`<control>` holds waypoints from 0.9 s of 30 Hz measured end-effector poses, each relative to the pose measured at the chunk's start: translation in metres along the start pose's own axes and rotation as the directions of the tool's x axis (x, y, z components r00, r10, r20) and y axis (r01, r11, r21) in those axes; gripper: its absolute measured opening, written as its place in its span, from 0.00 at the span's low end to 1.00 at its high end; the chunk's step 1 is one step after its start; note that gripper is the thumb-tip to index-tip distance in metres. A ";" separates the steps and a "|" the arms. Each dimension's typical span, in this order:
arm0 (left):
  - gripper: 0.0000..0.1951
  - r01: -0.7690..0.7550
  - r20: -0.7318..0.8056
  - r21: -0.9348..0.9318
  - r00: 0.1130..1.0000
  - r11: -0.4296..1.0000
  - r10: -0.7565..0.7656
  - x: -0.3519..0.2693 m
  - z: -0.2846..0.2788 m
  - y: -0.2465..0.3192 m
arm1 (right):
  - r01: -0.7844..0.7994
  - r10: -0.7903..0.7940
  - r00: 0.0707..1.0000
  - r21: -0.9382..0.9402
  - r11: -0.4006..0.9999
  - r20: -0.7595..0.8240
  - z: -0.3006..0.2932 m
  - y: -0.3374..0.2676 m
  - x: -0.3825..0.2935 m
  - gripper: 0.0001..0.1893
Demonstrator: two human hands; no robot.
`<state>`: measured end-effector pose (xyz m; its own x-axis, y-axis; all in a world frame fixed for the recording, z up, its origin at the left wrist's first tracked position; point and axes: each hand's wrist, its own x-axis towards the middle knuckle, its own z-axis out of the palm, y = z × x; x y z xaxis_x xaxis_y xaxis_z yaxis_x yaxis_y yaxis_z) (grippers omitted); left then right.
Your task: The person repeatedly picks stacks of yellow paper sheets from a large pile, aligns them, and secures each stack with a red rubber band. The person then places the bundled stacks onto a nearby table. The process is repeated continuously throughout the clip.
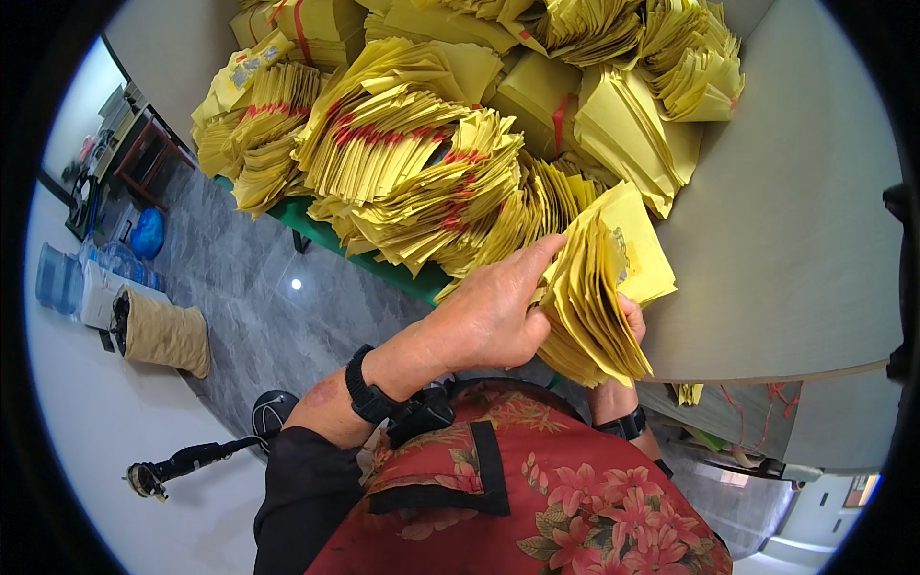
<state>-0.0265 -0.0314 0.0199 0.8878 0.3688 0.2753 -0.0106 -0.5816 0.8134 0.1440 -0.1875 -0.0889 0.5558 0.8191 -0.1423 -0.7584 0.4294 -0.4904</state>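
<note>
My right hand [632, 318] is shut on the right side of a thick, fanned sheaf of yellow paper [589, 302], most of its fingers hidden behind the sheets. On the sheaf's left edge lie the index finger and thumb of my left hand [496, 309]; whether it grips any sheets cannot be told. A flat yellow piece [636, 244] with a grey printed patch sticks out behind the sheaf. Beyond my hands, a large heap of yellow paper bundles [402, 165] covers the table, many with red marks along their edges.
Red bands [559, 126] tie some bundles. A pale board surface [776, 251] curves along the right. At the left, a brown fabric bin [169, 332], water bottles [59, 279] and a blue bag [148, 233] stand on the grey floor. A black pole-like stand [198, 460] is at lower left.
</note>
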 end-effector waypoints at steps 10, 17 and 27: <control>0.27 0.074 -0.106 0.000 0.992 0.997 -0.073 0.002 0.007 0.005 | -0.022 0.020 0.998 0.034 0.999 0.066 -0.012 -0.003 0.001 0.29; 0.30 0.008 0.034 -0.135 0.999 0.991 -0.004 -0.002 -0.002 0.002 | -0.024 0.028 0.999 0.074 0.997 -0.046 -0.017 -0.004 0.005 0.27; 0.32 -0.048 -0.001 -0.027 0.999 0.998 0.048 0.002 0.003 -0.003 | 0.061 -0.062 0.998 -0.046 0.997 -0.025 -0.012 -0.003 0.005 0.27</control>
<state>-0.0230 -0.0307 0.0165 0.8859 0.3408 0.3147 -0.0659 -0.5792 0.8125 0.1529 -0.1891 -0.0982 0.6102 0.7810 -0.1331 -0.7066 0.4605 -0.5372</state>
